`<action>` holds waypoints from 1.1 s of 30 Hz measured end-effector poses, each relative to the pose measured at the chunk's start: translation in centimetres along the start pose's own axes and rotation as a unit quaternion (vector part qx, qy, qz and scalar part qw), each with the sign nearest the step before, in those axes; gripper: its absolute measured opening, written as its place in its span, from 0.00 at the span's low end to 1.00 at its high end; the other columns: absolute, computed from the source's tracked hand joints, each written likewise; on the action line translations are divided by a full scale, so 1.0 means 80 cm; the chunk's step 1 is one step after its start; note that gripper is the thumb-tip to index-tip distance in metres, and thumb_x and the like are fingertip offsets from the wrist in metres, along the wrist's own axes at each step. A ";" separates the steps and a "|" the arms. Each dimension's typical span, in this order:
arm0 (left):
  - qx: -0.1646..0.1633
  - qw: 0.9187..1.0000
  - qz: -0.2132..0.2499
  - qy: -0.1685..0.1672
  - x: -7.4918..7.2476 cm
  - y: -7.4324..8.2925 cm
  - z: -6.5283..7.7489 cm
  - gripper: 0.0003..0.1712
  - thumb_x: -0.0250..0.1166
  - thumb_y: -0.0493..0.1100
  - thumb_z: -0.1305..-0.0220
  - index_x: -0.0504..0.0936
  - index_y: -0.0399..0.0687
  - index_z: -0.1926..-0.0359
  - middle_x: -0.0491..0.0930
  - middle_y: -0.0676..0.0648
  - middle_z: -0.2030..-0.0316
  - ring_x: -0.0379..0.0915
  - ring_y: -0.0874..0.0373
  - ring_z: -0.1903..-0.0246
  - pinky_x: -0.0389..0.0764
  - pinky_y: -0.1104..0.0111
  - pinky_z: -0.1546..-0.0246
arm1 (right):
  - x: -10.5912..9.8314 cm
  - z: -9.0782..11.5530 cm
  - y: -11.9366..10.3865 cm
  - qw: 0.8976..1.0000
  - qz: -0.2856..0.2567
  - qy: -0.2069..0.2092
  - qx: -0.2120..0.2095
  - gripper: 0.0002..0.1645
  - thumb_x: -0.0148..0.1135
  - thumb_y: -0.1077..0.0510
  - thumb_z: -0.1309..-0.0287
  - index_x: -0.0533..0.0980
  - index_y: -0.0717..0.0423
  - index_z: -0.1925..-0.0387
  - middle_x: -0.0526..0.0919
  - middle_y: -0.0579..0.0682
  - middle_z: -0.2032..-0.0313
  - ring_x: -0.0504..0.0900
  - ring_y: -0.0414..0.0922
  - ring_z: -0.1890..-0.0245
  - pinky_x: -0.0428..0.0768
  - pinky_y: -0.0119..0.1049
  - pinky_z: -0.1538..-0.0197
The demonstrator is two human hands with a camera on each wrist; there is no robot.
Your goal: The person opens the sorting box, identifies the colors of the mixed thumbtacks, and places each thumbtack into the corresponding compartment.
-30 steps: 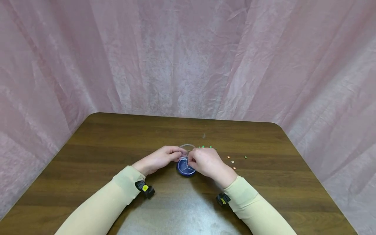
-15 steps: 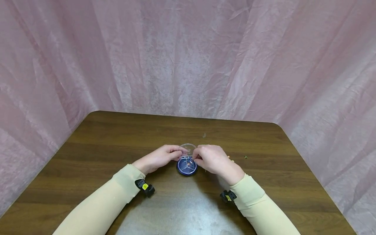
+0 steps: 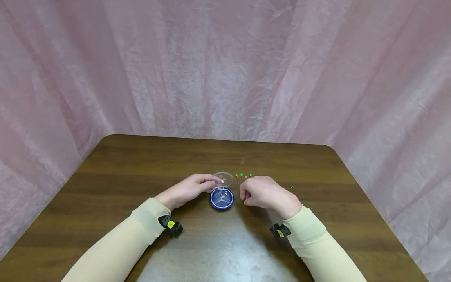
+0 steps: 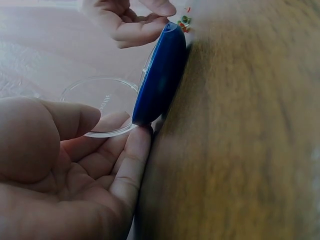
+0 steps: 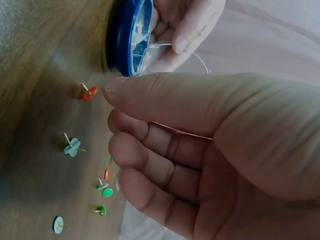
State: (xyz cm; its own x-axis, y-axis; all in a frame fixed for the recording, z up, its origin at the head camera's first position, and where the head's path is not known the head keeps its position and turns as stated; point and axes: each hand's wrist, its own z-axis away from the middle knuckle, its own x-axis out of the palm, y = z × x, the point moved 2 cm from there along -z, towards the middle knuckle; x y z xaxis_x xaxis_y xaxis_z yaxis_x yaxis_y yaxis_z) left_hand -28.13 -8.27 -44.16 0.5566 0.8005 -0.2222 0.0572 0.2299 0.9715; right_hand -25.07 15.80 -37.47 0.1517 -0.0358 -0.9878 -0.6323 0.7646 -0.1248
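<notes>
A round blue pill case (image 3: pixel 221 209) with inner dividers stands on the table, its clear lid (image 3: pixel 228 179) raised. One orange thumbtack (image 3: pixel 223 196) lies inside. My left hand (image 3: pixel 188 190) holds the lid between thumb and fingers; in the left wrist view its fingertips reach the case's hinge side. To the right of the case, my right hand (image 3: pixel 267 194) is low over the table. Seen from the right wrist, its thumb and bent fingers are apart, nothing between them. An orange-red thumbtack (image 5: pixel 91 93) lies just beyond the thumb tip, and a pale thumbtack (image 5: pixel 73 147) farther off.
Several green thumbtacks (image 3: pixel 241 174) and an orange one (image 3: pixel 246 177) lie behind my right hand. Another green thumbtack (image 3: pixel 292 187) sits off to the right. The wooden table (image 3: pixel 158 152) ends at a pink curtain (image 3: pixel 225 78).
My right hand has moved from over the pill case to the right, down by the table. An orange thumbtack now shows inside the case. The left hand keeps its hold on the lid.
</notes>
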 end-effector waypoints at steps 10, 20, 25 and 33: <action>-0.003 1.000 0.003 0.001 0.002 -0.002 -0.001 0.18 0.54 0.41 0.24 0.81 0.45 0.40 0.80 0.47 0.45 0.78 0.54 0.47 0.75 0.65 0.43 | 0.011 0.000 -0.001 0.999 0.048 0.011 0.004 0.13 0.68 0.56 0.52 0.74 0.37 0.83 0.71 0.32 0.82 0.71 0.36 0.77 0.71 0.33 0.74; 0.007 1.000 0.007 0.000 0.002 -0.001 -0.002 0.18 0.54 0.40 0.24 0.80 0.43 0.40 0.80 0.46 0.45 0.78 0.54 0.47 0.75 0.64 0.43 | 0.013 -0.001 0.000 0.998 0.055 0.030 -0.006 0.17 0.68 0.55 0.47 0.71 0.39 0.85 0.69 0.34 0.83 0.69 0.36 0.79 0.69 0.33 0.75; 0.006 1.000 0.007 -0.002 0.003 0.000 -0.003 0.18 0.54 0.40 0.24 0.81 0.44 0.40 0.80 0.46 0.45 0.78 0.54 0.47 0.75 0.64 0.43 | 0.015 -0.003 0.002 0.998 0.057 0.034 0.001 0.17 0.68 0.54 0.48 0.70 0.39 0.84 0.69 0.34 0.83 0.69 0.37 0.79 0.69 0.34 0.75; 0.009 1.000 0.004 -0.001 0.002 -0.002 -0.002 0.18 0.53 0.40 0.24 0.80 0.43 0.39 0.80 0.46 0.44 0.77 0.54 0.46 0.75 0.65 0.43 | 0.016 -0.007 0.005 0.998 0.050 0.040 0.000 0.17 0.67 0.55 0.50 0.70 0.39 0.86 0.68 0.35 0.84 0.68 0.36 0.80 0.68 0.34 0.77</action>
State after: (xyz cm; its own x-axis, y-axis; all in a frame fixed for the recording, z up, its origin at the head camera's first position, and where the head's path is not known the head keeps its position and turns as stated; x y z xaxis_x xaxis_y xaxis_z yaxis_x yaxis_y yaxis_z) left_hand -28.21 -8.12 -44.36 0.5586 0.8011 -0.2149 0.0673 0.2144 0.9744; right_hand -25.57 15.71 -38.80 0.0261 -0.0103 -0.9996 -0.6414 0.7668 -0.0246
